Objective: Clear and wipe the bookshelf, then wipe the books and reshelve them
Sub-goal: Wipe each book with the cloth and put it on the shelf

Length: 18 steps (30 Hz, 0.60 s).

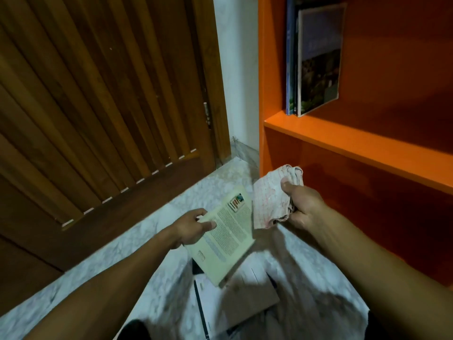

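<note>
floor books (235, 298) motion-blurred, shelved books (316, 57) cropped at top

- Bookshelf (343, 141): bright orange boards, darker red-brown inside.
- Cloth (272, 200): white with thin pink checks, grey at its folds.
- Book (228, 239): pale cream cover, dark print, one small many-coloured picture.
- Door (98, 106): brown slatted wood.
- Floor (152, 241): white-grey marbling.

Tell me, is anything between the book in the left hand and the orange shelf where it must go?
Nothing visible blocks it. The book is in the left hand, and the shelf is free beside the standing books. The right hand holds the cloth nearby.
</note>
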Tool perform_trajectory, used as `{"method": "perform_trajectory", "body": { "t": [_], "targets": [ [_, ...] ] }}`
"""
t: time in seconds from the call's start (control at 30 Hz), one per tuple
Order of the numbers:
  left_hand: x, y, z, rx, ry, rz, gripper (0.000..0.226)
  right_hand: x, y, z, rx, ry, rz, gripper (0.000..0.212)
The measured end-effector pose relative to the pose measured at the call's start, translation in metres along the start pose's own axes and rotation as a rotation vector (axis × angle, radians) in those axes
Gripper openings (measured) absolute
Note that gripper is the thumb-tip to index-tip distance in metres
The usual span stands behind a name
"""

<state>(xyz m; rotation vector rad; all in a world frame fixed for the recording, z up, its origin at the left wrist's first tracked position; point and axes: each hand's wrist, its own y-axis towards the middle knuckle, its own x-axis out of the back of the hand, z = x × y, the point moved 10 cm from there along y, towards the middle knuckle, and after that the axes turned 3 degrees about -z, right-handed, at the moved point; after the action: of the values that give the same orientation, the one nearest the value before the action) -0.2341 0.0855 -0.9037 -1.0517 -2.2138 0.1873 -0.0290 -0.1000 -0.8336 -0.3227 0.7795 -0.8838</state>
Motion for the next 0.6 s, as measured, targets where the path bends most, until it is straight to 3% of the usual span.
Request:
{"method": "perform_trajectory", "body": {
  "t": [0.23, 0.33, 0.47, 0.6],
  "targets": [
    [0.061, -0.047, -0.083, -0.093, -0.264, 0.037, 0.047, -0.014, -0.022, 0.071, 0.717, -0.421, -0.207, 0.022],
    [0.065, -0.074, -0.103, -0.147, -0.317, 0.04, 0.056, -0.041, -0.042, 0.088, 0.977, -0.596, -0.162, 0.016],
    [0.054, -0.096, -0.119, -0.213, -0.341, -0.044, 0.038, -0.076, -0.046, 0.075, 1.116, -0.938, -0.087, 0.039],
    [0.046, -0.1, -0.131, -0.263, -0.368, -0.108, 0.029, -0.091, -0.045, 0.047, 1.181, -1.08, 0.033, 0.055]
  ]
}}
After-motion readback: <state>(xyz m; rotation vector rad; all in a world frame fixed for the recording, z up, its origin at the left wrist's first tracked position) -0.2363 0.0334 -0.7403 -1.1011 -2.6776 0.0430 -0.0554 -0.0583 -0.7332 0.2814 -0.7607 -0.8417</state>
